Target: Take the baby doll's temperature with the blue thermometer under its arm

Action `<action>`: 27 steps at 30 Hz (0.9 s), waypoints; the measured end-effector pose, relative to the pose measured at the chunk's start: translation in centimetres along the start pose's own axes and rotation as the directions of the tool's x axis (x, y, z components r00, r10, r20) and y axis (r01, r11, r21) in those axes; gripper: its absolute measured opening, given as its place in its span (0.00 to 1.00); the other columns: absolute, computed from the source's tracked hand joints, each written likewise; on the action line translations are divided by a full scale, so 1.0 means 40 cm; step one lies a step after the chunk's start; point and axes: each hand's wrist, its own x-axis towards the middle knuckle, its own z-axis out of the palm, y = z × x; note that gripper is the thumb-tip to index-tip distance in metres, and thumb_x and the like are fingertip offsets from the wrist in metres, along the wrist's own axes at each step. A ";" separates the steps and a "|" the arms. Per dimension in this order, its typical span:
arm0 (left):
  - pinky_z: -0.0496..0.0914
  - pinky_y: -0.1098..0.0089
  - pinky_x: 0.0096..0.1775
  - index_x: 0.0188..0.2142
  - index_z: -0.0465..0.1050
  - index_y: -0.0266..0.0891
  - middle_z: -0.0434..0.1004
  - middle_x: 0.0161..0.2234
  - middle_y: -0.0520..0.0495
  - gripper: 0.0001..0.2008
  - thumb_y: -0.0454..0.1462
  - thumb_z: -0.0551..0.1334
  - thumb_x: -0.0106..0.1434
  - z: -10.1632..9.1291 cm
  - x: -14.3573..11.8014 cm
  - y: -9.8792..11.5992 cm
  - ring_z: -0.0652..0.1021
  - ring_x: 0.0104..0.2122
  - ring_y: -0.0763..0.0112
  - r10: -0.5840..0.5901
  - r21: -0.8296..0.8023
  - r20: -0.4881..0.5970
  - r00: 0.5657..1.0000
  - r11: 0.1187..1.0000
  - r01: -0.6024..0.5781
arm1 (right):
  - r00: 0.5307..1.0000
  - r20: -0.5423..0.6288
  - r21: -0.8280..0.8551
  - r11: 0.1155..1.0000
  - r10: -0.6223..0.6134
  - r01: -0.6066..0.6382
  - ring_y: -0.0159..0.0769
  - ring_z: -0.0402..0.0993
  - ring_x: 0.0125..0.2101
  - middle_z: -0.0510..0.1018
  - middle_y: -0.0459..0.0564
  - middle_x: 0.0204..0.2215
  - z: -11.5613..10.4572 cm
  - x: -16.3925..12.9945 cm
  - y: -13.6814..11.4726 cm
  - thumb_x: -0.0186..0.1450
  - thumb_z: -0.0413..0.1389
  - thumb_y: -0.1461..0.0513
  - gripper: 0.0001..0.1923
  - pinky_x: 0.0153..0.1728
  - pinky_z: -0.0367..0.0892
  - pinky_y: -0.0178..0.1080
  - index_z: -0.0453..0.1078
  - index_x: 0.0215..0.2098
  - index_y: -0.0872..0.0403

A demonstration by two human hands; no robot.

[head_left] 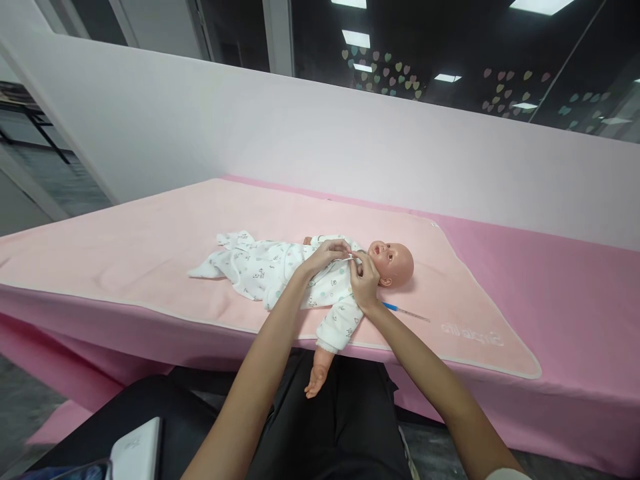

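A baby doll (399, 265) lies on its back, its bald head to the right, dressed in white printed baby clothes (255, 267). At the upper chest, just below the doll's chin, my two hands meet. My left hand (327, 256) is closed, its fingertips pinching the white edge of the clothes near the neck. Beside it, my right hand (366, 281) pinches the same edge between thumb and fingers. Whether that edge carries a tie or a snap is too small to tell. The doll's near arm (320, 370) hangs over the table edge.
A thin blue-ended thermometer-like stick (406, 312) lies by the doll's head, near my right wrist. The pink mat (125, 247) covers much of the pink table (575, 300). Behind rises a white wall (350, 147). A white box-like device (135, 450) sits at the lower left.
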 end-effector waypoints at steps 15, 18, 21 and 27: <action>0.65 0.73 0.33 0.36 0.73 0.33 0.72 0.24 0.50 0.18 0.41 0.67 0.47 -0.016 -0.014 0.008 0.71 0.27 0.75 -0.030 0.194 0.052 0.998 0.981 0.019 | 0.999 0.034 -0.042 0.999 0.004 -0.002 0.33 0.71 0.30 0.75 0.51 0.31 0.000 0.005 0.005 0.66 0.45 0.62 0.09 0.31 0.69 0.37 0.67 0.39 0.54; 0.66 0.72 0.35 0.35 0.74 0.33 0.74 0.27 0.48 0.16 0.39 0.67 0.47 -0.018 -0.010 0.000 0.72 0.30 0.74 -0.023 0.206 0.023 0.999 0.978 0.018 | 0.999 0.029 -0.027 0.999 0.025 -0.024 0.33 0.72 0.30 0.75 0.51 0.32 0.001 0.003 0.007 0.66 0.46 0.61 0.09 0.32 0.69 0.37 0.67 0.39 0.54; 0.66 0.71 0.38 0.34 0.74 0.33 0.75 0.32 0.46 0.13 0.37 0.65 0.48 -0.021 -0.005 -0.011 0.73 0.34 0.72 -0.011 0.196 0.017 1.000 0.981 0.007 | 0.999 0.033 -0.018 1.000 0.007 -0.006 0.32 0.72 0.30 0.76 0.51 0.32 0.002 0.001 0.008 0.66 0.46 0.61 0.09 0.32 0.69 0.35 0.67 0.39 0.54; 0.64 0.73 0.36 0.31 0.71 0.35 0.72 0.31 0.49 0.08 0.37 0.61 0.50 -0.018 -0.011 -0.011 0.71 0.33 0.73 0.036 0.257 0.042 0.998 0.965 -0.046 | 0.999 -0.016 0.023 0.998 -0.051 0.051 0.31 0.72 0.32 0.76 0.50 0.31 -0.001 0.003 0.006 0.65 0.46 0.65 0.08 0.34 0.68 0.33 0.67 0.37 0.55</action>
